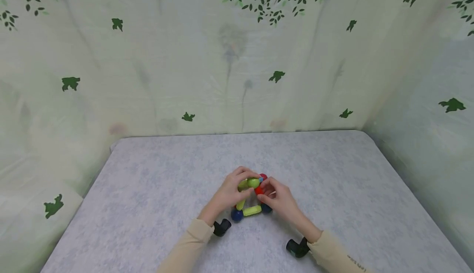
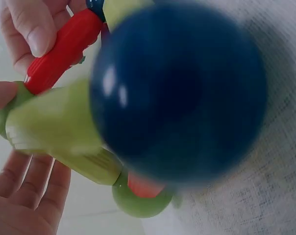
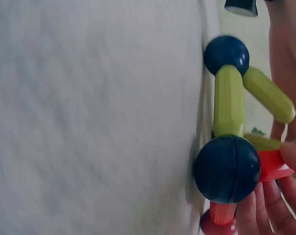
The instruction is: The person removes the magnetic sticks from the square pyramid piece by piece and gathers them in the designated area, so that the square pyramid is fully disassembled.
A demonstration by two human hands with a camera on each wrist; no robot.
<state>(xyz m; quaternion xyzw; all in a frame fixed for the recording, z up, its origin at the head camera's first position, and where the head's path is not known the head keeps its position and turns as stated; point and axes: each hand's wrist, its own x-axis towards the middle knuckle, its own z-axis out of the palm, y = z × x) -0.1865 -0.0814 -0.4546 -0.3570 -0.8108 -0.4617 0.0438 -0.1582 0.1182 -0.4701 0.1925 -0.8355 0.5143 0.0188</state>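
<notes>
A small frame of building balls and rods stands on the table between my hands. Its base shows a dark blue ball (image 1: 237, 215), a yellow-green rod (image 1: 252, 211) and a second dark blue ball (image 3: 226, 169). My left hand (image 1: 230, 188) holds a light green ball (image 1: 253, 183) at the top, thumb on one side and fingers beneath. Between thumb and fingers, my right hand (image 1: 280, 199) pinches a red rod (image 2: 64, 51). That rod slants up from a blue ball, its upper end right at the green ball. Yellow-green rods (image 2: 55, 120) lean up from the left side.
A red ball (image 1: 263, 177) sits behind the right hand's fingers. Black wrist cameras (image 1: 222, 227) hang under both forearms, close to the tabletop (image 1: 148, 207). Leaf-printed cloth (image 1: 207, 79) rises behind the table's far edge.
</notes>
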